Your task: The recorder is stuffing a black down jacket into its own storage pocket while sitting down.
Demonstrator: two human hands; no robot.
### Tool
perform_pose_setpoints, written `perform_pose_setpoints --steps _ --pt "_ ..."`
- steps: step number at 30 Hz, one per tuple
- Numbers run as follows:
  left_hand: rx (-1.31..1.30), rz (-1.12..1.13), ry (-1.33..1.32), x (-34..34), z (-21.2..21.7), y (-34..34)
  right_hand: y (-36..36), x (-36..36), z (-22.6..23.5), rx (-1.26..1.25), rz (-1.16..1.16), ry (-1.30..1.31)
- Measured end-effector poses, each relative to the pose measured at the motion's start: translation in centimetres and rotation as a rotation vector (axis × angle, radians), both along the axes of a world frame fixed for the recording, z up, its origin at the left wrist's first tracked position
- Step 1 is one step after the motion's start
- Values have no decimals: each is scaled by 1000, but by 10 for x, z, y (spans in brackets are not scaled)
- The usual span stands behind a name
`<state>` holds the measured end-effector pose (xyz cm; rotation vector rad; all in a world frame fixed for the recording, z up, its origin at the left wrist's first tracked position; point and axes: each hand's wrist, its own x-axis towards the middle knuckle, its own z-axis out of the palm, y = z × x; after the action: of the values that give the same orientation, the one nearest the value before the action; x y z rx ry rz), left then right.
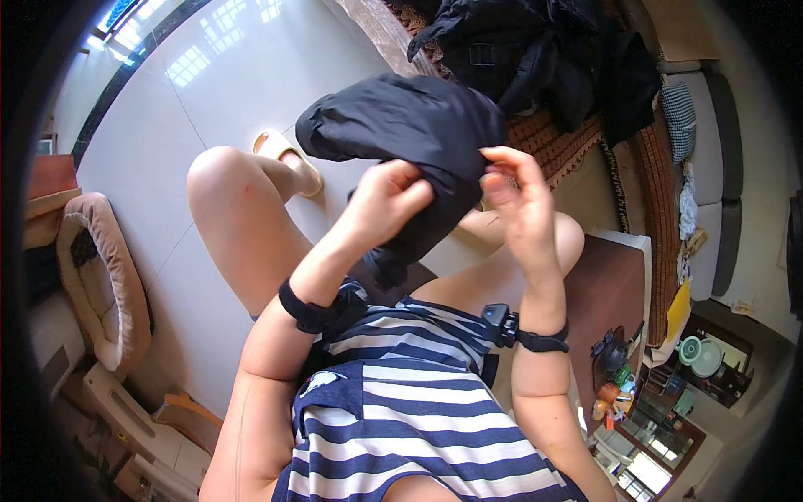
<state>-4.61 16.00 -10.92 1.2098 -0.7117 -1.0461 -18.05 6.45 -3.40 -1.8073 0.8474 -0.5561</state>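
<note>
A black garment (410, 117) of thin, smooth fabric hangs bunched above my lap. Its exact kind cannot be made out. My left hand (386, 205) is closed on the fabric at its near side, with the thumb pressed against the curled fingers. At the right edge of the cloth, my right hand (523, 201) has its fingers bent, their tips against the fabric in a loose, slightly blurred pinch. One part of the garment puffs out to the far left, and a narrower end drops between my knees.
Black clothing (535, 58) with a buckle lies heaped on a brown woven cover (556, 146) at the far right. A brown table (606, 284) with small items stands right of my knee. On the left is a beige pet bed (125, 293) on the tiled floor (167, 259).
</note>
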Motion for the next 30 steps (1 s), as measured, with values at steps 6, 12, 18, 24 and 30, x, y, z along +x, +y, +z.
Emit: perform_pose_setpoints --steps 6,12,18,24,30 --pt "-18 -73 -64 -2 0 -1 2 7 -9 -106 53 155" --pt "39 -11 96 -3 -15 -7 3 -3 -18 206 -262 -224" --pt "103 -610 154 4 -7 2 2 -7 -35 168 -282 -291" --pt "-33 -212 365 -18 -4 -6 0 0 -20 -83 -153 -71" --pt "-135 -139 506 -12 -3 -10 -3 -13 -19 -160 -37 125"
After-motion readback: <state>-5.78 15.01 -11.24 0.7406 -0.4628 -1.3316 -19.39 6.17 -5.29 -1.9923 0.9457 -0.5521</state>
